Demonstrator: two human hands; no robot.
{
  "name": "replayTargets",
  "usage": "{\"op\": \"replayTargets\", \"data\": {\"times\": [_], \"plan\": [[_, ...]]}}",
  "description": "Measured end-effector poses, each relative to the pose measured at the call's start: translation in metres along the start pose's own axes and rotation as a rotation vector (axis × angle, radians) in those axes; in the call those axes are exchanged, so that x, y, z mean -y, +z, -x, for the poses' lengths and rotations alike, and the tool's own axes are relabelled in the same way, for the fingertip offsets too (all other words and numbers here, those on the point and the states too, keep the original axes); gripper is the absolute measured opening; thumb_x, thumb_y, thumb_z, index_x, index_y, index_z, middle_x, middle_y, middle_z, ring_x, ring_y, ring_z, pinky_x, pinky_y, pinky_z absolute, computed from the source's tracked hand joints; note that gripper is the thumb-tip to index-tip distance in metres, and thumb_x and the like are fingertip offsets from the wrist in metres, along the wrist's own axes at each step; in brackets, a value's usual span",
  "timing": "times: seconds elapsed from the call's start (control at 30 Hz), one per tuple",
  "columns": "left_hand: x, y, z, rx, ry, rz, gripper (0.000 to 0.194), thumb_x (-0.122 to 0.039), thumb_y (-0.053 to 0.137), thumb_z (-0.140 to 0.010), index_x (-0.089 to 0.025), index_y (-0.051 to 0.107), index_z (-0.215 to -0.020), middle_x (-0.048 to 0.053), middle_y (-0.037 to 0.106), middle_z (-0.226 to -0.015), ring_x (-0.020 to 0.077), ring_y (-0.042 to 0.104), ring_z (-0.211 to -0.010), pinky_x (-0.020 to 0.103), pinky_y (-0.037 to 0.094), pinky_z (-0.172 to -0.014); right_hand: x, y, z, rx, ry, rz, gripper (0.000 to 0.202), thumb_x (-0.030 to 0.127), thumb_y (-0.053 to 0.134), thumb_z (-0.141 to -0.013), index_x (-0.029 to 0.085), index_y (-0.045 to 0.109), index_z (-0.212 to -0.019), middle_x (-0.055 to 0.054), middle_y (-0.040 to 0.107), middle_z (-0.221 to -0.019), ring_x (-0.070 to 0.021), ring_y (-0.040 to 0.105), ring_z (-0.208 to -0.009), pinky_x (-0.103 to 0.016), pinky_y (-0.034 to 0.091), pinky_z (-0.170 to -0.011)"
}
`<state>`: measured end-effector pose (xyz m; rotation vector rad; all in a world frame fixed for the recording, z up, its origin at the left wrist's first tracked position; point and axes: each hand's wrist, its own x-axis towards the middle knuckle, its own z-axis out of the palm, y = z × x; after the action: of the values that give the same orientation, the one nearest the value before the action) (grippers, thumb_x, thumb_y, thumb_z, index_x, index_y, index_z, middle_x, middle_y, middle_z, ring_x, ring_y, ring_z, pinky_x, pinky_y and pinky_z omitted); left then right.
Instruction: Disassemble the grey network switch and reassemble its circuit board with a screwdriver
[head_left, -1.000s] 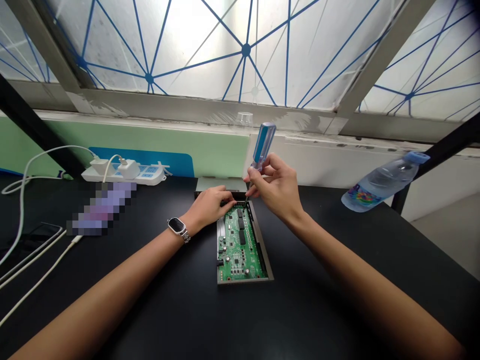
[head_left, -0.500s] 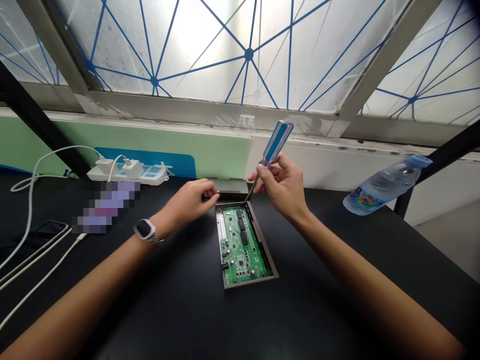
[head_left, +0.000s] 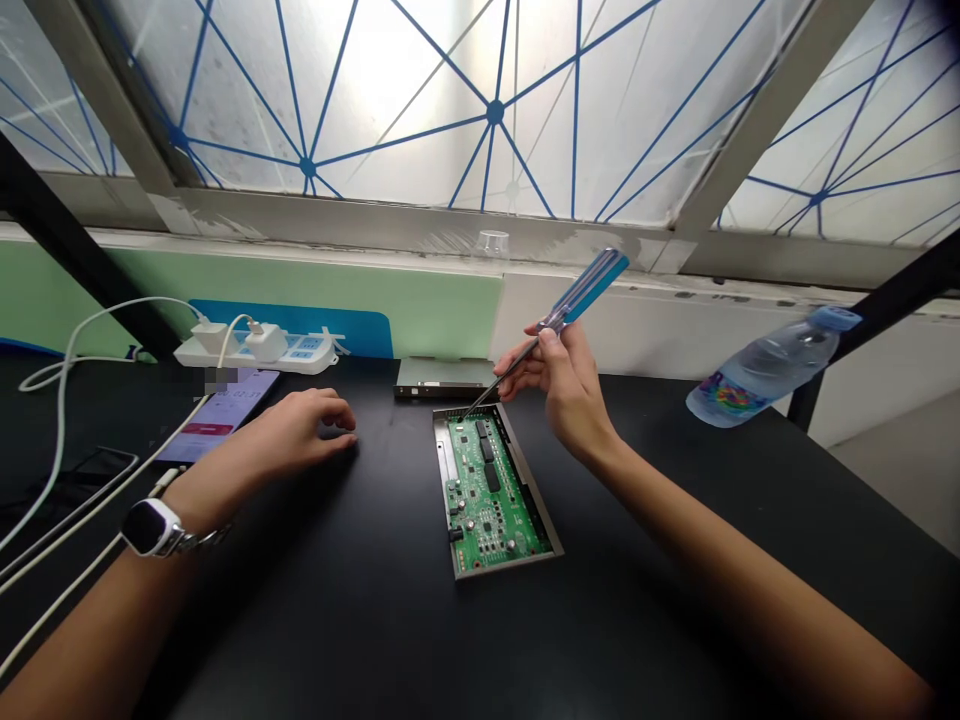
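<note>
My right hand grips a screwdriver with a clear and blue handle. Its shaft slants down to the left, and the tip is at the far end of a green circuit board. That board sits inside a shallow metal case on the black table. Off to the left, my left hand hovers low over or rests on the tabletop, fingers loosely curved with a gap to the thumb and nothing held. Behind the case lies a grey metal cover.
A phone with a cable lies left, near my left wrist. Beyond it are a white power strip with chargers and trailing white cables. A water bottle leans at the right. A clear cup stands on the sill.
My left hand has moved left and nearer, away from the case. The screwdriver has tilted further right, its tip shifting left along the board's far end. The metal cover is now fully visible.
</note>
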<state>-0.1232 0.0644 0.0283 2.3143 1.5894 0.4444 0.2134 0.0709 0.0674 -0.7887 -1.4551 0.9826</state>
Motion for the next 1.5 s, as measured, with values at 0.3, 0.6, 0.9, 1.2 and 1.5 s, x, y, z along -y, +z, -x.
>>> {"op": "replayTargets", "data": {"times": [0.3,0.6,0.9,1.2,1.5], "plan": [[-0.025,0.018,0.001,-0.099,0.076,0.02,0.017,-0.036,0.065,-0.085,-0.023,0.073,-0.077,0.006,0.07,-0.087,0.0227,0.062,-0.079,0.033,0.046,-0.072,-0.008,-0.001,0.001,0.007,0.055,-0.008,0.028,0.045,0.06,-0.097,0.028,0.039,-0.104,0.003,0.069,-0.077,-0.015,0.066,-0.056,-0.034,0.057,-0.056],[-0.095,0.06,-0.008,-0.272,-0.22,1.168,0.03,-0.044,0.082,-0.079,-0.016,0.073,-0.085,0.005,0.073,-0.081,0.0175,0.068,-0.076,0.033,0.057,-0.077,-0.013,0.004,0.004,-0.018,0.12,-0.121,0.037,0.033,0.07,-0.089,0.028,0.035,-0.097,0.004,0.072,-0.08,-0.0173,0.072,-0.062,-0.037,0.063,-0.062],[-0.092,0.065,-0.008,-0.233,-0.406,1.528,0.031,-0.034,0.091,-0.072,-0.013,0.075,-0.087,0.004,0.073,-0.084,0.0145,0.07,-0.081,0.028,0.059,-0.082,-0.012,0.008,0.006,-0.006,0.137,-0.21,0.03,0.029,0.067,-0.091,0.027,0.036,-0.093,0.002,0.075,-0.081,-0.0186,0.074,-0.066,-0.037,0.064,-0.065],[-0.096,0.068,-0.008,-0.163,-0.483,1.574,0.017,-0.027,0.083,-0.083,-0.014,0.074,-0.089,0.008,0.078,-0.094,0.0163,0.074,-0.088,0.03,0.06,-0.088,-0.012,0.009,0.007,-0.002,0.143,-0.177,0.028,0.03,0.064,-0.091,0.028,0.035,-0.093,0.002,0.074,-0.082,-0.0179,0.073,-0.066,-0.038,0.064,-0.067],[-0.097,0.068,-0.008,-0.151,-0.508,1.611,0.014,-0.025,0.082,-0.085,-0.014,0.075,-0.091,0.01,0.08,-0.1,0.0156,0.075,-0.085,0.025,0.06,-0.077,-0.012,0.009,0.007,-0.014,0.123,-0.202,0.027,0.028,0.064,-0.092,0.027,0.037,-0.091,0.002,0.074,-0.081,-0.0178,0.073,-0.065,-0.037,0.063,-0.065]]}}
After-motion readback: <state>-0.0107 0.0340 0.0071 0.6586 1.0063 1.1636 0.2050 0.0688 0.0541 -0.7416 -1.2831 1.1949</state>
